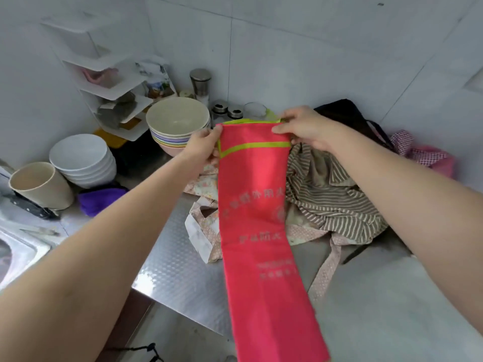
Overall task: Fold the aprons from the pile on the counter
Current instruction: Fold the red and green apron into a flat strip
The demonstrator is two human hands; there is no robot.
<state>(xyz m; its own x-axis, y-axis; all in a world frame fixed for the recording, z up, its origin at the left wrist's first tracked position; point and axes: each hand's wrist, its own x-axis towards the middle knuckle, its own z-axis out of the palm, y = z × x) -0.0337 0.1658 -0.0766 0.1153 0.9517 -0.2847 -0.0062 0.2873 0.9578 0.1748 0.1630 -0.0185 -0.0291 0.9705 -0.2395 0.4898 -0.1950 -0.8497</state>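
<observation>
Two hands, left (202, 146) and right (304, 129), pinch a folded red fabric apron (258, 218) above the embossed steel counter (177, 278) by white tiled walls (313, 48).

lighting: bright, even, diffuse; source not visible. shadows soft and faint, darkest patch behind the stacked bowls (177, 126) near 10 o'clock. glare: specular sheen on the embossed steel counter (177, 270) around 7 o'clock, small highlight on the sink rim (23, 244) at 9 o'clock. white wall (313, 48) at 12 o'clock close to blown out, tile lines barely readable. whole frame soft, compression smear; printed text on the red apron (256, 205) not legible. wide-angle distortion: forearms stretch and bulge toward 4 and 8 o'clock, wall lines bow at the edges. shelf rack (104, 74) at 10 o'clock blurred.
</observation>
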